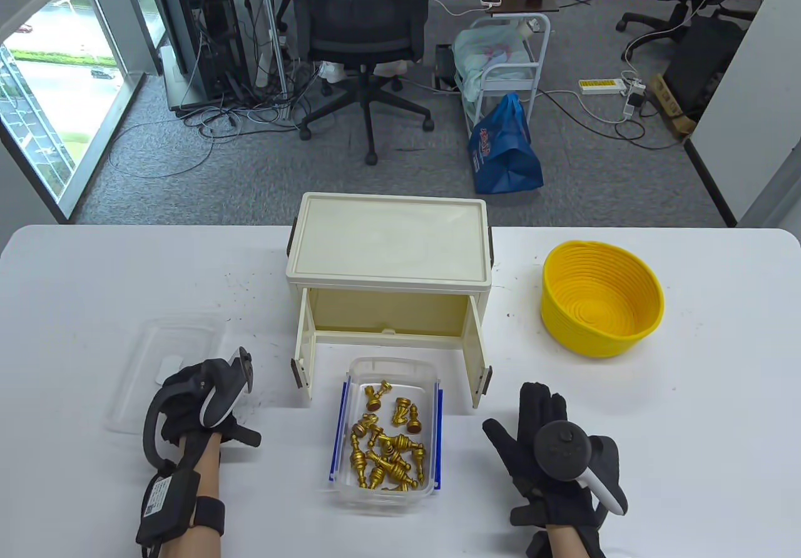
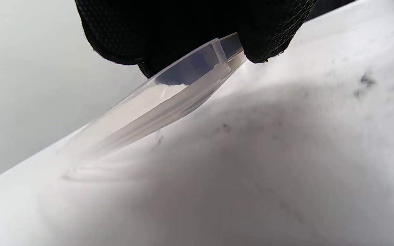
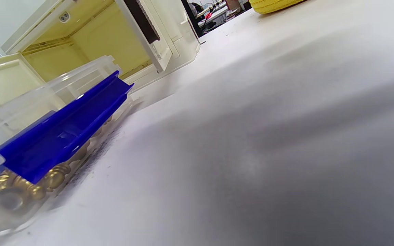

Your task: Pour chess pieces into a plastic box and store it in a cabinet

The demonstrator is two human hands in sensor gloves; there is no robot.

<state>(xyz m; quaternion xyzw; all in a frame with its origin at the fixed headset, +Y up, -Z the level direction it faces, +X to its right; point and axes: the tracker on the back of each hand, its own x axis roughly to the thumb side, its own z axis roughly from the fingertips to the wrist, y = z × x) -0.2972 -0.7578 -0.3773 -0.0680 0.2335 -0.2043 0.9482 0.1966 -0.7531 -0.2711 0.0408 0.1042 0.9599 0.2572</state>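
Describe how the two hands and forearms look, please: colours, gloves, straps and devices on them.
Both hands wear black fabric gloves. The left hand carries a white and black tracker with a looped band; a black wrist unit with a white label and a strap sits on the bare forearm. The right hand carries a round dark grey tracker with a white handle. No sleeves show.

Gold chess pieces [image 1: 386, 450] in lidless plastic box [image 1: 389, 375] before seemingly open cabinet [image 1: 389, 251]

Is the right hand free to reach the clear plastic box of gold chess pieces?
Probably yes: the right hand lies open and empty beside the clear plastic box, with bare white table between.
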